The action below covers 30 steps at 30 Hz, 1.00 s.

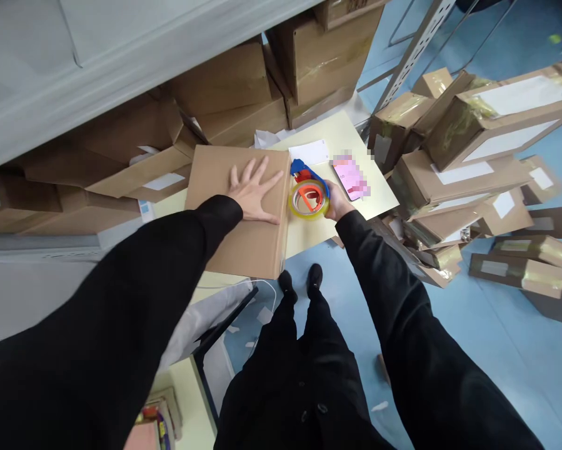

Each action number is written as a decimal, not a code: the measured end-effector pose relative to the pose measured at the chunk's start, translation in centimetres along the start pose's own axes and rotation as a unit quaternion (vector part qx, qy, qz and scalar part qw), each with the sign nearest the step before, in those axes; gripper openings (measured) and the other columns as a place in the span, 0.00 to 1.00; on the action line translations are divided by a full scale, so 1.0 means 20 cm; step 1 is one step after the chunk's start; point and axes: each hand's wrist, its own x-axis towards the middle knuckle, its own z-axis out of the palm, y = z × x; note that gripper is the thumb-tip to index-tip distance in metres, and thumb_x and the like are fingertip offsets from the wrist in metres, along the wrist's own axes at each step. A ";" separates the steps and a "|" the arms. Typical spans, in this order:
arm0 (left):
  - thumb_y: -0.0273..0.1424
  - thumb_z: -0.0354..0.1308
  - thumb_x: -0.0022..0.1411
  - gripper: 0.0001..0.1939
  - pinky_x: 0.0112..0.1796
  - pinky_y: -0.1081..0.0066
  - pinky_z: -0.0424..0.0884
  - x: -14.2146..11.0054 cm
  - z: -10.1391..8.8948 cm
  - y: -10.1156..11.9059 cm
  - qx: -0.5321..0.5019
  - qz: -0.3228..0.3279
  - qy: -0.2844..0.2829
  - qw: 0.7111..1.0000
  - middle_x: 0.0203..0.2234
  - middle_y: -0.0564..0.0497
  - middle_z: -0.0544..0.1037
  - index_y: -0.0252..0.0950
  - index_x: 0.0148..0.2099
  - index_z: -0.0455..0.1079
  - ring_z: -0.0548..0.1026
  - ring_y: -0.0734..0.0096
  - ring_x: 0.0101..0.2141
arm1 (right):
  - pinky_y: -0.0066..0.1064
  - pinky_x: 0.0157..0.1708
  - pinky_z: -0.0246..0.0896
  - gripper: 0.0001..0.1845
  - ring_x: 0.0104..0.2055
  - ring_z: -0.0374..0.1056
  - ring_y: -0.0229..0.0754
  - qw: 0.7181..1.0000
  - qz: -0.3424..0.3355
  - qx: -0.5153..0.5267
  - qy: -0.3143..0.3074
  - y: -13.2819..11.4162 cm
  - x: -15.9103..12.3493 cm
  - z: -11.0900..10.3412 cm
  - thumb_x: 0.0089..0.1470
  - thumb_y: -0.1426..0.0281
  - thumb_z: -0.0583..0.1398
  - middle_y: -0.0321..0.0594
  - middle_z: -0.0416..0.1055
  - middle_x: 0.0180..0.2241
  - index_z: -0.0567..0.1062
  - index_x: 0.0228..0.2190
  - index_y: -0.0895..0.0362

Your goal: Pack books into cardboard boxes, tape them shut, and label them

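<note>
A flat brown cardboard box (210, 206) lies on the pale yellow table (374, 181). My left hand (255, 190) rests on its top, palm down with the fingers spread. My right hand (339, 201) is closed around a blue and red tape dispenser (325, 187) loaded with a roll of clear yellowish tape (294, 209). The dispenser is at the right edge of the box, with its blue head close to the box's upper right corner; whether it touches there I cannot tell. The handle is partly hidden by my fingers.
A phone with a pink screen (347, 175) and a white slip of paper (309, 152) lie on the table. Open cartons (224, 81) stand along the back under a shelf (121, 56). Taped boxes (459, 178) are piled at the right on the blue floor (496, 350).
</note>
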 end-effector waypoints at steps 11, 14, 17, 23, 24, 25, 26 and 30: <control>0.61 0.59 0.36 0.64 0.52 0.29 0.29 0.01 0.06 0.02 -0.039 -0.017 0.001 0.999 0.67 0.48 0.23 0.50 0.68 0.28 0.23 0.27 0.61 | 0.31 0.34 0.70 0.19 0.28 0.71 0.41 0.996 0.071 -0.050 -0.037 0.26 -0.20 -0.18 0.57 0.59 0.49 0.40 0.74 0.24 0.73 0.28 0.57; 0.61 0.60 0.36 0.64 0.52 0.30 0.28 0.01 0.05 0.03 -0.041 -0.020 0.002 0.999 0.67 0.48 0.22 0.51 0.68 0.28 0.21 0.28 0.61 | 0.30 0.34 0.69 0.18 0.27 0.71 0.40 0.995 0.094 -0.044 -0.004 0.49 -0.42 -0.34 0.58 0.59 0.51 0.39 0.75 0.23 0.73 0.27 0.56; 0.61 0.59 0.36 0.65 0.52 0.30 0.28 0.00 0.05 0.04 -0.039 -0.024 -0.001 0.999 0.67 0.49 0.22 0.51 0.67 0.27 0.20 0.28 0.61 | 0.29 0.36 0.69 0.17 0.28 0.72 0.39 0.990 0.136 -0.042 -0.003 0.69 -0.59 -0.42 0.58 0.59 0.52 0.39 0.76 0.25 0.74 0.27 0.55; 0.61 0.58 0.37 0.64 0.52 0.29 0.31 0.03 0.04 0.03 -0.075 -0.106 0.012 0.992 0.67 0.49 0.22 0.51 0.67 0.24 0.21 0.31 0.62 | 0.28 0.31 0.69 0.09 0.24 0.70 0.37 0.988 0.139 -0.061 -0.020 0.60 -0.49 -0.35 0.54 0.65 0.57 0.35 0.74 0.22 0.72 0.26 0.56; 0.61 0.58 0.37 0.64 0.52 0.28 0.32 0.05 0.04 0.02 -0.088 -0.131 0.019 0.987 0.67 0.50 0.22 0.52 0.67 0.23 0.22 0.32 0.62 | 0.28 0.31 0.69 0.07 0.24 0.69 0.37 0.988 0.133 -0.075 -0.020 0.53 -0.44 -0.33 0.52 0.67 0.58 0.34 0.73 0.21 0.72 0.26 0.56; 0.61 0.58 0.38 0.64 0.52 0.28 0.33 0.07 0.04 0.01 -0.101 -0.158 0.027 0.982 0.67 0.49 0.22 0.51 0.67 0.22 0.22 0.31 0.62 | 0.28 0.30 0.69 0.06 0.23 0.69 0.37 0.987 0.129 -0.093 -0.016 0.45 -0.39 -0.32 0.51 0.67 0.60 0.34 0.73 0.20 0.72 0.26 0.57; 0.61 0.58 0.38 0.65 0.51 0.27 0.33 0.08 0.03 0.00 -0.115 -0.188 0.037 0.975 0.67 0.49 0.22 0.51 0.67 0.21 0.22 0.31 0.62 | 0.28 0.30 0.68 0.05 0.22 0.68 0.37 0.986 0.127 -0.108 -0.016 0.36 -0.33 -0.32 0.50 0.68 0.60 0.33 0.73 0.20 0.72 0.26 0.57; 0.61 0.59 0.36 0.68 0.51 0.28 0.35 0.05 0.02 -0.02 -0.140 -0.211 0.070 0.965 0.67 0.46 0.23 0.47 0.67 0.18 0.23 0.29 0.62 | 0.30 0.29 0.68 0.05 0.24 0.69 0.39 0.978 0.105 -0.176 -0.035 0.10 -0.19 -0.30 0.48 0.67 0.61 0.33 0.73 0.20 0.73 0.26 0.56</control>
